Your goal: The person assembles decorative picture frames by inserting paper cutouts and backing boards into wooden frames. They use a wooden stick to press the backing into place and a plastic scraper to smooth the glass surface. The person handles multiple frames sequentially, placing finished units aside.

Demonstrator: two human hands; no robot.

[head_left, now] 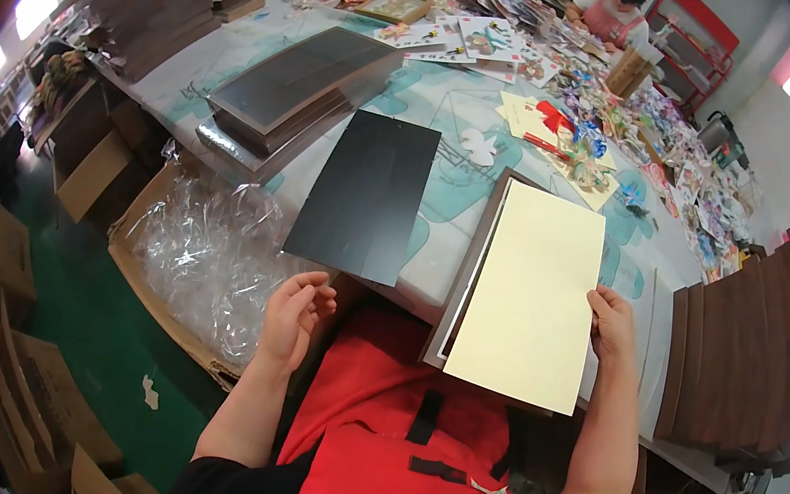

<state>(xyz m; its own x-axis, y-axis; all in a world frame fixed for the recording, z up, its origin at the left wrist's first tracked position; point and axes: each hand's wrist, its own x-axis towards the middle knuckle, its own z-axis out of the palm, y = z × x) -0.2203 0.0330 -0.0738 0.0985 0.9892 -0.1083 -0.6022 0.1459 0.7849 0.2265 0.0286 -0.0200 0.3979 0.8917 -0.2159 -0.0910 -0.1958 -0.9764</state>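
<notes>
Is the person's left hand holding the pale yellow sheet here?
No, the right hand holds the pale yellow sheet by its right edge, while the left hand is apart from it.

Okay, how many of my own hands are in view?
2: your left hand, loosely curled, is by the near edge of the black panel; your right hand grips the right edge of the cream sheet, some fingers hidden behind it.

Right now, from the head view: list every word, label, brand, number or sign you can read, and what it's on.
No text reads clearly enough to quote.
White cards: printing too small to read.
Patterned table cover: lettering-like marks, too blurred.
Cream sheet in the right hand: no print visible.
Black panel: none visible.
</notes>
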